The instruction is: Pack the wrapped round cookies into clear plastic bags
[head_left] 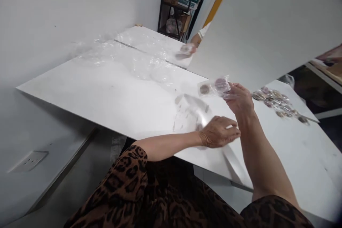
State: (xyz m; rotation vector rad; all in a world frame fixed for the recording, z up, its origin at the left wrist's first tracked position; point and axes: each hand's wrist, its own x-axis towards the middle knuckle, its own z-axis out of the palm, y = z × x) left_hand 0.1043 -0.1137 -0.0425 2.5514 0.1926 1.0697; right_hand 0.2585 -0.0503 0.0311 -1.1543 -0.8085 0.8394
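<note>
My right hand (238, 98) is raised over the white table (93, 89) and pinches a clear plastic bag with two round badges (213, 87) in it. My left hand (219, 131) rests low near the table's front edge, fingers curled, touching a thin clear plastic sleeve (196, 112) that lies flat on the table. A pile of several round badges (278, 101) lies to the right of my right hand.
Crumpled clear plastic (139, 62) is spread across the far part of the table. Another person's hand (188, 49) holds a bagged item behind a white divider board (267, 21). A black shelf rack (179, 10) stands in the corner. A wall socket (30, 160) is at lower left.
</note>
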